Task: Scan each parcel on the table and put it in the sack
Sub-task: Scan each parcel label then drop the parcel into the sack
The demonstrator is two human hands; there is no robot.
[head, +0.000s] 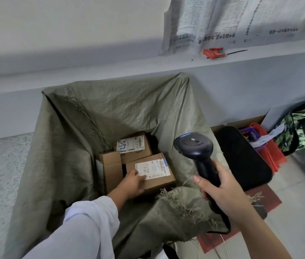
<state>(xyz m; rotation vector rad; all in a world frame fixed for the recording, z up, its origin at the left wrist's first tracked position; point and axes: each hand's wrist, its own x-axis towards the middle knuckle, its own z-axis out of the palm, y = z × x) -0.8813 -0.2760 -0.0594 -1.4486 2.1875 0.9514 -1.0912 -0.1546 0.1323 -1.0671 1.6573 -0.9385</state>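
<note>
Open olive woven sack (69, 146), three brown cardboard parcels (138, 156) inside, two labels up

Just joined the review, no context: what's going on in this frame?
A person is loading parcels into a green woven sack. The left hand reaches inside and grips a labelled cardboard parcel at its near corner, thumb on the label. The right hand holds a black barcode scanner upright over the sack's near rim. Another labelled box and a plain box already lie in the sack.
</note>
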